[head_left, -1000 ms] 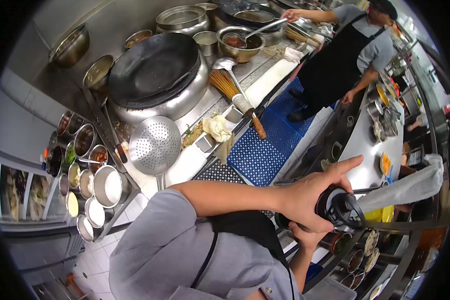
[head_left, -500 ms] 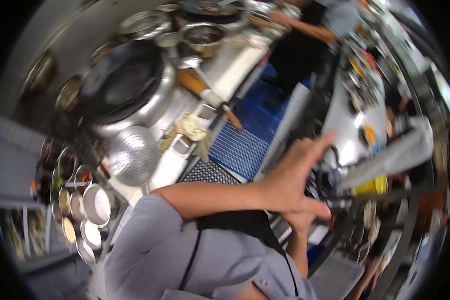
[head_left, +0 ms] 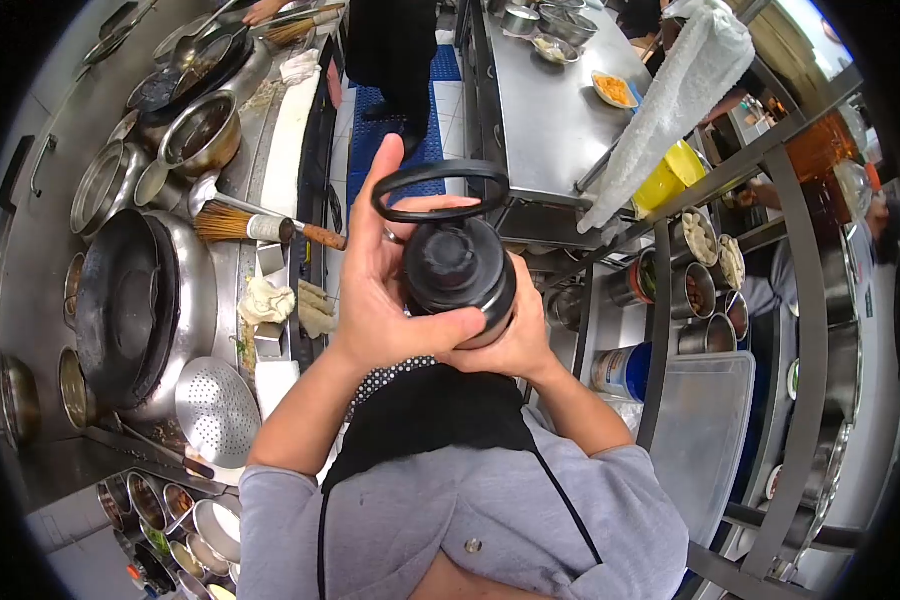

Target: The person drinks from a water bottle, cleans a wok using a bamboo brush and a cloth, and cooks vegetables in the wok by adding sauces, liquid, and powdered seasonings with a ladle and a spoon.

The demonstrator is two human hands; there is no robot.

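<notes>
A black bottle (head_left: 455, 265) with a round carrying loop on its lid stands between both hands in front of the apron. My left hand (head_left: 380, 290) is against the bottle's left side, its thumb across the front and its index finger stretched upward. From the lower right my right hand (head_left: 520, 335) wraps round the bottle's body. The bottle hides some of the fingers on both hands.
Left lies a stove counter (head_left: 235, 270) with a black wok (head_left: 120, 310), a perforated ladle (head_left: 215, 410) and a bamboo brush (head_left: 225, 222). Right are a steel table (head_left: 530, 120) and a rack (head_left: 805, 300). A co-worker's legs (head_left: 395, 60) stand ahead.
The view has swung right, so the stove shows farther left and the rack nearer. The bottle and both hands now appear in the middle. My right hand shows more fully around the bottle.
</notes>
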